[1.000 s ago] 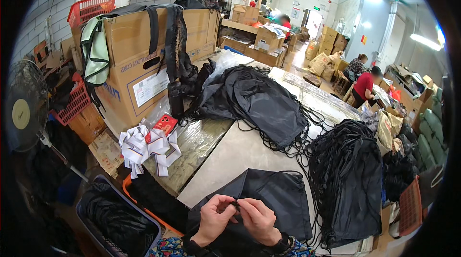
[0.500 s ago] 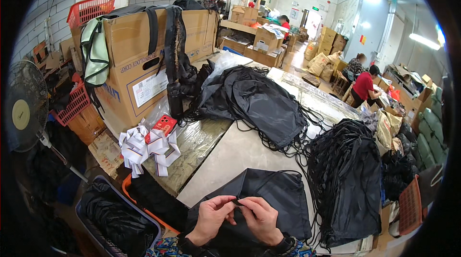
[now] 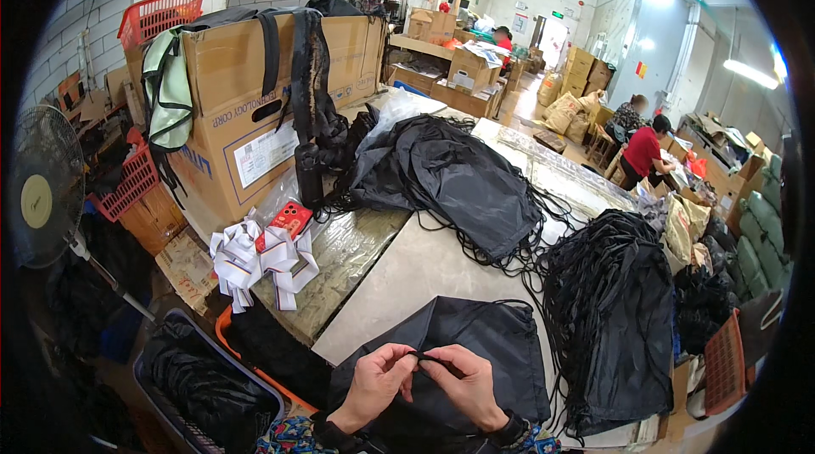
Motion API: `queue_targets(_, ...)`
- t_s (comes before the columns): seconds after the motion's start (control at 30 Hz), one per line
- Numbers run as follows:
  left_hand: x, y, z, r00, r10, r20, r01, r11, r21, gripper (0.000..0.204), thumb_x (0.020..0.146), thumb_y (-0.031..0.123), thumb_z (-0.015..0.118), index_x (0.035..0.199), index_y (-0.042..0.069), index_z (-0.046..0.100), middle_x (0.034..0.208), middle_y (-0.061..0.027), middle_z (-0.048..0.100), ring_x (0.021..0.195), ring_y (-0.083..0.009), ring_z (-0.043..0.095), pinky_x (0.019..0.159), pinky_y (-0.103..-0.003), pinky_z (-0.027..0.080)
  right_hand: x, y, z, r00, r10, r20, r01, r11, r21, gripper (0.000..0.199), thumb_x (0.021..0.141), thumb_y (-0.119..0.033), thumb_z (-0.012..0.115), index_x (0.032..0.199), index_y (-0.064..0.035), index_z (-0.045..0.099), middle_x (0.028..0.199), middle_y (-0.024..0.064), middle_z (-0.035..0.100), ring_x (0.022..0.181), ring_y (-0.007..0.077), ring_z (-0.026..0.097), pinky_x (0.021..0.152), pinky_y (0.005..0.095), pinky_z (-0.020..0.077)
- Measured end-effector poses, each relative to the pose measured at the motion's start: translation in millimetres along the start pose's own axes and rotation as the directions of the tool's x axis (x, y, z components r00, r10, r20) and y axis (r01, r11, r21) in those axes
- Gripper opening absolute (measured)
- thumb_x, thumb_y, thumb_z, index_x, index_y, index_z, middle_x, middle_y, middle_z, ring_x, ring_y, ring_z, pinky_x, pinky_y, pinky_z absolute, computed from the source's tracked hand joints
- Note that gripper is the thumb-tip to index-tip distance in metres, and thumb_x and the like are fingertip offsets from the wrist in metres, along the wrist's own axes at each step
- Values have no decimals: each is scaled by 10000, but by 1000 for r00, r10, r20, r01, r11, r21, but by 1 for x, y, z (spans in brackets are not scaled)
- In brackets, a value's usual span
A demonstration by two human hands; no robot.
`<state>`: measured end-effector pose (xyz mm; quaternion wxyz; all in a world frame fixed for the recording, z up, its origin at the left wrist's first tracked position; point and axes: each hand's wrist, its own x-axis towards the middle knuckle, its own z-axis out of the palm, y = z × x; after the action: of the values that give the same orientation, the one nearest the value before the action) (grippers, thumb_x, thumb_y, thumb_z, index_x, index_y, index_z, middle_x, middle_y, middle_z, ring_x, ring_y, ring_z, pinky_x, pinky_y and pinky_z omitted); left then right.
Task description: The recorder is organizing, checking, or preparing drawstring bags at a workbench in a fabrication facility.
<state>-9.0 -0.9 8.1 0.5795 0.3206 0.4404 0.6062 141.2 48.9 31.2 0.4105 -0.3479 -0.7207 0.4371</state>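
Note:
A black drawstring bag (image 3: 501, 344) lies flat on the table in front of me. Above its near part, my left hand (image 3: 378, 382) and my right hand (image 3: 463, 382) meet fingertip to fingertip. Thumb and forefinger of each are pinched on a short dark piece of black cord (image 3: 418, 355); most of it is hidden by the fingers. To the right, a thick stack of black drawstring bags (image 3: 607, 318) hangs over the table's edge with its cords bunched. Another black heap of bags (image 3: 458, 182) with loose cords lies farther back.
A large cardboard box (image 3: 229, 106) stands at the back left, with black straps over it. Before it lie white ribbon strips (image 3: 255, 259) and a red phone (image 3: 291, 218). A bin of black fabric (image 3: 208, 386) and a fan (image 3: 42, 191) are at left. People sit working far right.
Both hands stay in nearly the same place, still pinching the cord. Only the fingertips have shifted slightly, with the right fingers a little closer over the cord.

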Motion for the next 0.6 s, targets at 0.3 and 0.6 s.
queue_targets(0.3, 0, 0, 2, 985, 99, -139, -97, 995, 18, 127, 887, 75, 624, 958, -25, 591, 738, -32, 592, 569, -71, 547, 472, -228, 488, -3, -2, 0, 959, 276, 57, -282, 930, 235, 136, 842, -45, 676, 965, 13, 663, 762, -5, 613, 624, 37, 506, 537, 181, 393)
queue_targets(0.6, -6, 8, 2, 969, 228, -95, -187, 927, 324, 118, 886, 54, 610, 948, -44, 635, 801, -54, 612, 623, -92, 597, 530, -234, 528, -5, 10, 5, 966, 239, 100, -258, 927, 272, 145, 880, -68, 646, 1004, 7, 647, 767, -32, 595, 604, 21, 472, 512, 178, 372)
